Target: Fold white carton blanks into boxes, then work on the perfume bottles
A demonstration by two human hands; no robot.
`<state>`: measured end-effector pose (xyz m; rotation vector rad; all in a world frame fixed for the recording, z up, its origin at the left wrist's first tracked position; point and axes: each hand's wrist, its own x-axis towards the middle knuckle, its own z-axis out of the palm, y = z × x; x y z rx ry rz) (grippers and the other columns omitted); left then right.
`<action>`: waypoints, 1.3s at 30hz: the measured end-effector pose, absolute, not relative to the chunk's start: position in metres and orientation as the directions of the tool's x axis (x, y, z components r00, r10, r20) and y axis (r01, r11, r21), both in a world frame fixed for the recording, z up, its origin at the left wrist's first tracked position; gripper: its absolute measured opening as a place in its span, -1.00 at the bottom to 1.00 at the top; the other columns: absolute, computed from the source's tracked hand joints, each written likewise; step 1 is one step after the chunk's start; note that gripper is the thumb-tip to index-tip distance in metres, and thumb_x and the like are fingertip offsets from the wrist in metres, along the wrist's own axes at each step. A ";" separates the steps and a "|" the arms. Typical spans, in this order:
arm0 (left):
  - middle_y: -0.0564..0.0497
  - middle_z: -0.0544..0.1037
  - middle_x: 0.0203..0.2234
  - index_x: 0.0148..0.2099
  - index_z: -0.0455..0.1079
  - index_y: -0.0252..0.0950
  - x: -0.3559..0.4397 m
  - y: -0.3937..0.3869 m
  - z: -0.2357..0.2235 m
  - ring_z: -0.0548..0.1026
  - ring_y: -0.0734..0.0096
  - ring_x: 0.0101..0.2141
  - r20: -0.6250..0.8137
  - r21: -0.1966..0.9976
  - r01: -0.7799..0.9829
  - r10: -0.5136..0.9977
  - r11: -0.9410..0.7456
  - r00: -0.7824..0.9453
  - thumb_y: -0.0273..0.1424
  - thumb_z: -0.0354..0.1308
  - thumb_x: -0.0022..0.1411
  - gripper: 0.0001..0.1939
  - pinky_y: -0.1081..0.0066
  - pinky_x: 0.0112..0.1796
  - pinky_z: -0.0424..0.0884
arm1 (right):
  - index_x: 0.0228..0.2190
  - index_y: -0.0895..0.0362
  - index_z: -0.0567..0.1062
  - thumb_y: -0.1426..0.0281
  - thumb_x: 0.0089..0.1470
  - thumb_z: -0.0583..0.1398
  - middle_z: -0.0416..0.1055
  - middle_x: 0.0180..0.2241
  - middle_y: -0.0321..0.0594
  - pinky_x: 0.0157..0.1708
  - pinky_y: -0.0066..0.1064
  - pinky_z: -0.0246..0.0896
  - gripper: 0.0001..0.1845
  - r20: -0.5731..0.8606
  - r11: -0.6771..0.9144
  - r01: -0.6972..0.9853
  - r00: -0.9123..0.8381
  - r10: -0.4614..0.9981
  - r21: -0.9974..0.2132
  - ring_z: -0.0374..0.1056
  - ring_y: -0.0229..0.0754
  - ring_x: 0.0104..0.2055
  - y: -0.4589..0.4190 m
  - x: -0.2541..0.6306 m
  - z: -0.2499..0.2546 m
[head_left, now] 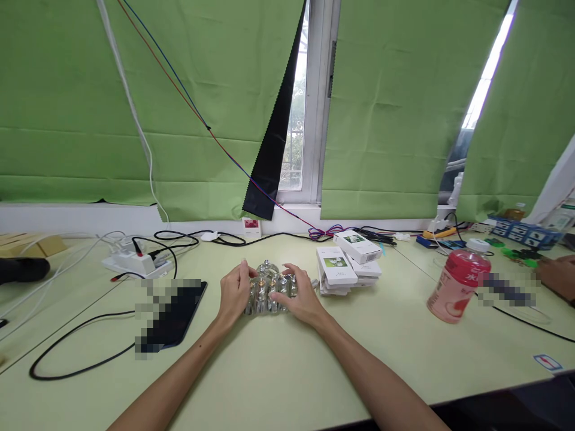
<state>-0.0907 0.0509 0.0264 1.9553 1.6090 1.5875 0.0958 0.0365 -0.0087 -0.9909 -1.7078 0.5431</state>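
Note:
Several small clear glass bottles [262, 294] stand upright in a tight cluster on the table in front of me. One with a metallic-looking top [266, 267] sits at the back of the group. My left hand [235, 291] presses against the cluster's left side, its fingers bent together around the outer bottles. On the other side my right hand [302, 297] curves round the bottles, with the thumb across the front and the fingers behind. Between them the two hands hug the group; some bottles are partly hidden by the fingers.
White boxes [336, 266] are piled right of the bottles. A pink drink bottle [458, 281] stands farther right. On the left lie a dark phone-like device [179, 314], cables and a white power strip [135, 261]. Another person's hand [557, 278] shows at the right edge.

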 end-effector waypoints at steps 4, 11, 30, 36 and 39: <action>0.01 0.58 -0.53 -0.49 0.42 -0.25 -0.089 0.050 0.027 0.49 0.32 -0.45 0.621 0.662 0.621 0.770 -0.419 -0.143 -0.11 -0.21 0.43 -0.42 0.36 -0.33 0.31 | 0.13 0.02 0.30 0.25 0.00 0.36 0.42 0.03 -0.14 0.18 -0.06 0.12 -0.31 0.545 0.549 0.356 -0.122 0.829 -0.756 0.27 0.01 0.13 0.036 0.096 -0.008; 0.00 0.57 -0.50 -0.46 0.43 -0.25 -0.090 0.048 0.027 0.48 0.33 -0.45 0.663 0.610 0.674 0.734 -0.416 -0.148 -0.16 -0.22 0.44 -0.45 0.35 -0.31 0.32 | 0.14 0.03 0.29 0.25 0.00 0.36 0.41 0.03 -0.14 0.18 -0.06 0.11 -0.31 0.538 0.542 0.361 -0.121 0.834 -0.759 0.26 0.00 0.12 0.036 0.096 -0.007; -0.13 0.53 -0.33 -0.11 0.41 -0.25 -0.067 0.028 0.026 0.42 0.24 -0.32 0.886 -0.005 0.692 0.317 -0.722 0.337 -0.49 0.05 0.31 -0.85 0.25 -0.27 0.42 | 0.13 0.08 0.30 0.31 0.06 0.28 0.43 -0.03 -0.10 0.14 -0.10 0.21 -0.40 0.623 0.606 0.352 -0.079 0.778 -0.713 0.34 -0.03 0.05 0.036 0.097 -0.004; -0.12 0.51 -0.29 -0.09 0.40 -0.25 -0.063 0.027 0.023 0.41 0.25 -0.28 0.852 -0.020 0.693 0.351 -0.721 0.389 -0.51 0.05 0.31 -0.83 0.26 -0.22 0.42 | 0.07 0.11 0.35 0.36 0.07 0.25 0.47 -0.08 -0.10 0.09 -0.12 0.26 -0.50 0.666 0.637 0.334 -0.034 0.745 -0.695 0.38 -0.03 0.01 0.036 0.097 -0.003; -0.12 0.50 -0.28 -0.07 0.39 -0.25 -0.058 0.028 0.022 0.40 0.25 -0.28 0.841 -0.051 0.706 0.351 -0.707 0.412 -0.52 0.06 0.30 -0.82 0.27 -0.25 0.41 | 0.02 0.13 0.38 0.41 0.06 0.23 0.49 -0.10 -0.08 0.08 -0.12 0.27 -0.55 0.680 0.645 0.327 -0.007 0.733 -0.691 0.39 -0.02 -0.01 0.037 0.097 -0.002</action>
